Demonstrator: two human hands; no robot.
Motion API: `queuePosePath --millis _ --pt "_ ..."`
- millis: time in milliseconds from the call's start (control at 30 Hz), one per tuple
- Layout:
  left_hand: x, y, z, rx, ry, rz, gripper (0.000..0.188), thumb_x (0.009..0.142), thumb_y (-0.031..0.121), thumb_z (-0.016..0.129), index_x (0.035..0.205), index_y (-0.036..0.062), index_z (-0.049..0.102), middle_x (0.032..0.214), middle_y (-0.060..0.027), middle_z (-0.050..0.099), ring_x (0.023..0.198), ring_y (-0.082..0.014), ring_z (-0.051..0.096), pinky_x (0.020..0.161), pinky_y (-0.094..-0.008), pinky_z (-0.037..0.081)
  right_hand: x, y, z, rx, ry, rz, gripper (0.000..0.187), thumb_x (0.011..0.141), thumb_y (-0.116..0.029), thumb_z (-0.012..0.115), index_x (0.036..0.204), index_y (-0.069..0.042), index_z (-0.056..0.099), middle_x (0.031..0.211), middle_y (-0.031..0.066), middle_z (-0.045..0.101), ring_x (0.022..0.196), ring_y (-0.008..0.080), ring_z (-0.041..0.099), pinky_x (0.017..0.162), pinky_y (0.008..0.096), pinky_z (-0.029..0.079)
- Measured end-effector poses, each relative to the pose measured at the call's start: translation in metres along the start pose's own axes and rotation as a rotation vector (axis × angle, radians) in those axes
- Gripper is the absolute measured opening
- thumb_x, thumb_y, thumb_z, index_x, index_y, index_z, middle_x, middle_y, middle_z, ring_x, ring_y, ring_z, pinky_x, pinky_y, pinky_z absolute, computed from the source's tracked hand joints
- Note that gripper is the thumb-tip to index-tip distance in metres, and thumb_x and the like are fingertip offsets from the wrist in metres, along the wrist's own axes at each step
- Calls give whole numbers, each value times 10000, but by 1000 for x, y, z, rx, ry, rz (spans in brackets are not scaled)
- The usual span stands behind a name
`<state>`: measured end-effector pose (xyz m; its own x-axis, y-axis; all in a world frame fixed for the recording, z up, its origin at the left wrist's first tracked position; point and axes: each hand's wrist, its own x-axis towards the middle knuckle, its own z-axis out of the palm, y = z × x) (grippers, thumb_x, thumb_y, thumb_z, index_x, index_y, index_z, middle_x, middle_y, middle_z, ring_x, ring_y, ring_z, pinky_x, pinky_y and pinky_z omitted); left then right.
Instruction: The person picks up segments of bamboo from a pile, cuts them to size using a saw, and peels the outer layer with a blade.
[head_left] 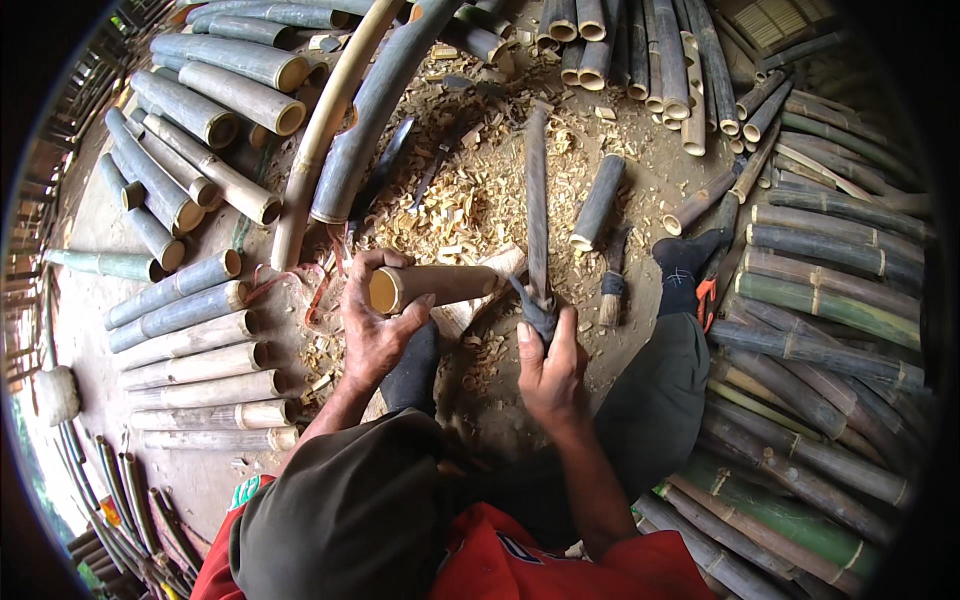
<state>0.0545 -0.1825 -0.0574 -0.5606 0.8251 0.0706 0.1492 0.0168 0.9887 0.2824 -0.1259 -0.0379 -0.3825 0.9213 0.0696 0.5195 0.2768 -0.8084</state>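
Note:
My left hand (372, 318) is wrapped round a short bamboo tube (448, 284), its open cut end facing left. The tube lies nearly level, its right end over a pale wooden block (468, 312). My right hand (553, 378) grips a machete (537, 195) by its dark wrapped handle, and the long grey blade points away from me. The blade stands just right of the tube, apart from it. Beyond both hands spreads a heap of bamboo shavings (455, 215). A dark bamboo piece (599, 202) lies right of the blade.
Cut bamboo tubes (190, 365) lie in a row at left, with more tubes (230, 60) at far left. Long poles (375, 105) lean ahead. Bamboo stacks (830, 265) fill the right side. A second blade (385, 165) and a short wrapped-handle tool (613, 285) lie among the shavings.

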Motion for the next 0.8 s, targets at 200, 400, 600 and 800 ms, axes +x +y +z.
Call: queuePosePath --millis 200,400,600,800 --pt "9 10 5 113 -36 104 488 767 50 815 1179 43 555 1093 -120 664 1055 -240 648 980 -384 505 5 72 19 -428 -386 336 455 1078 -349 557 1308 35 475 897 316 713 812 529 693 682 575 543" --pt "1 -3 1 29 -29 16 485 781 73 825 1185 49 558 1104 -104 649 1056 -219 640 971 -381 507 9 -7 4 39 -111 67 380 1057 -247 617 1293 30 509 926 274 716 856 493 695 705 520 537" --pt "-2 4 6 -89 -132 88 478 733 38 796 1151 60 565 1123 -86 630 1067 -194 617 977 -350 498 -4 52 33 -304 -282 281 370 1059 -304 619 1196 26 523 893 320 688 822 522 682 632 542 529" --pt "2 2 0 -6 -95 56 469 743 19 789 1154 53 566 1116 -90 635 1071 -199 614 993 -361 487 22 -28 -4 -56 -116 96 377 1066 -319 602 1244 4 519 855 301 701 816 484 708 675 538 540"
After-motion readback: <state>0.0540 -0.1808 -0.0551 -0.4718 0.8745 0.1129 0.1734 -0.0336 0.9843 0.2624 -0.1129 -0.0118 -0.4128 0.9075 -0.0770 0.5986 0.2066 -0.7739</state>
